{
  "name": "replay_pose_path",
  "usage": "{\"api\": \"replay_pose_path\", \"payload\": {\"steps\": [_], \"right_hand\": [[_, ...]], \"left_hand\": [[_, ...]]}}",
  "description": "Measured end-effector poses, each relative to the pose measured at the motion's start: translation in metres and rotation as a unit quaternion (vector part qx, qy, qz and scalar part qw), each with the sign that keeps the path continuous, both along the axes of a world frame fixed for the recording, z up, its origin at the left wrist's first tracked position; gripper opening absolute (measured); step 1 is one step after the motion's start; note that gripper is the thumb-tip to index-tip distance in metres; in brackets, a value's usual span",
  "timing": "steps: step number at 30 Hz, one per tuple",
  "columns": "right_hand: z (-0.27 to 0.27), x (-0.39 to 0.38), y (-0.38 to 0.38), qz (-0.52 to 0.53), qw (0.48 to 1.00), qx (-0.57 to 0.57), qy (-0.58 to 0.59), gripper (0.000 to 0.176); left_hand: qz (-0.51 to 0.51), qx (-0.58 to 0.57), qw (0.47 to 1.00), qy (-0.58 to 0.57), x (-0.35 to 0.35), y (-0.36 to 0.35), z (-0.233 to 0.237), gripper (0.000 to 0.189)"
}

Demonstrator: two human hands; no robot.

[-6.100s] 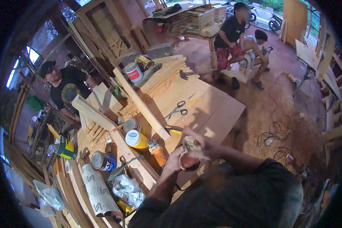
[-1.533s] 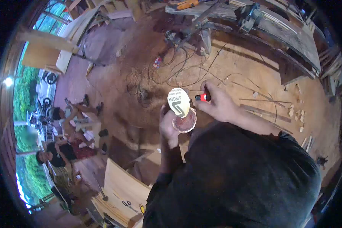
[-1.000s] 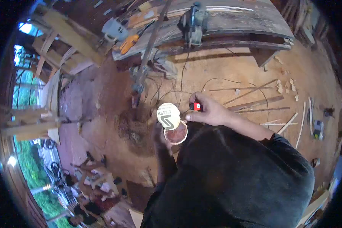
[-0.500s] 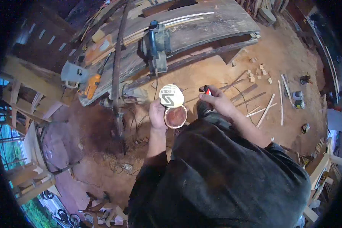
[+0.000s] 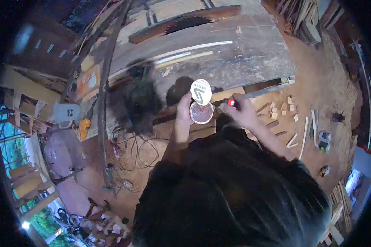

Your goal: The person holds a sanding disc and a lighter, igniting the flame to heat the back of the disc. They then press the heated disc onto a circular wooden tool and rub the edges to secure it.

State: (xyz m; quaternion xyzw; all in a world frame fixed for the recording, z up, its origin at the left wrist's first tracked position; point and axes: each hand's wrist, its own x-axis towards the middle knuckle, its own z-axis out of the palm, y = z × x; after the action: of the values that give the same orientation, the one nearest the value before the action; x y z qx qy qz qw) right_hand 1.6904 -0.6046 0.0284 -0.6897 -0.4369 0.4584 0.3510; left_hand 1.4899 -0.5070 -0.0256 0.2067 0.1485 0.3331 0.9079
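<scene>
My left hand [image 5: 184,110] is closed around the side of a round container [image 5: 201,113] with a pale rim and a dark brown inside. Just above it, at the same hand, stands a white round lid [image 5: 200,92] with dark lettering and a large S-like mark. Close on the right, my right hand [image 5: 242,113] is closed on a small red-and-black tool [image 5: 231,102]. A dark narrow part reaches from the tool leftward, near the container's edge. I cannot tell the tool's kind.
Ahead is a worn wooden workbench [image 5: 259,57] with pale strips [image 5: 193,50] on it. On the left are a white jug [image 5: 66,114] and an orange power tool [image 5: 84,128]. Wood offcuts [image 5: 275,109], sticks and cans lie on the right floor; a cable [image 5: 146,142] coils below the bench.
My view has shifted, bringing the bench lower and nearer. The container and lid now appear farther right and higher, and the red-and-black tool is closer to the container.
</scene>
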Motion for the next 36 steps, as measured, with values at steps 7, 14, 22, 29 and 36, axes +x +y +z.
{"api": "replay_pose_path", "payload": {"steps": [7, 14, 22, 29, 36], "right_hand": [[0.042, 0.064, 0.087, 0.11, 0.986, 0.073, -0.103, 0.032], [0.051, 0.077, 0.113, 0.187, 0.964, 0.021, -0.186, 0.037], [0.064, 0.087, 0.132, 0.197, 0.959, 0.048, -0.198, 0.037], [0.055, 0.091, 0.139, 0.209, 0.952, 0.099, -0.201, 0.039], [0.078, 0.106, 0.15, 0.264, 0.941, 0.05, -0.206, 0.04]], "left_hand": [[-0.039, 0.002, 0.99, 0.136, 0.06, 0.041, 0.011, 0.053], [0.051, 0.045, 0.956, 0.284, 0.058, 0.064, 0.012, 0.04], [0.072, 0.154, 0.948, 0.268, 0.067, 0.08, 0.045, 0.032], [0.094, 0.198, 0.923, 0.316, 0.078, 0.08, 0.087, 0.038], [0.049, 0.243, 0.908, 0.339, 0.084, 0.091, 0.079, 0.051]]}}
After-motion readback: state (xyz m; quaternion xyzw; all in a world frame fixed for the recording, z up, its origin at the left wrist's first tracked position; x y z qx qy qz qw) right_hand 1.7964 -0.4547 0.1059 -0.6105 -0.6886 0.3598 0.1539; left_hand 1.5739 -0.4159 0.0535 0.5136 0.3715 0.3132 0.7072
